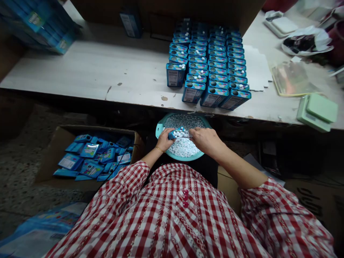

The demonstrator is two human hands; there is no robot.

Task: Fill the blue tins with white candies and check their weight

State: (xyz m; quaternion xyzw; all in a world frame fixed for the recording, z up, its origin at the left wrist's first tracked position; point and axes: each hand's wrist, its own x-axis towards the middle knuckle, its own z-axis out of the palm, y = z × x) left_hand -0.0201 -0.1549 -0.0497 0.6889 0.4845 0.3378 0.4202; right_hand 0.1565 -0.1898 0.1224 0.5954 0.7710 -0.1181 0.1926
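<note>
My left hand (164,140) is closed around a small blue candy box (171,135), held tilted over a turquoise basin (158,131) in my lap. White candy pellets (184,147) fill the basin, and more of them lie heaped at the box's open end. Just to the right, my right hand (204,139) has its fingers pinched together by that heap. What they grip is too small and shaded to make out.
Rows of upright blue boxes (191,92) stand near the table's front edge, some with pellets on top. A carton (138,145) of blue boxes sits at lower left. A green scale (321,109) is on the right, and wrapped blue packs (40,27) are at the far left.
</note>
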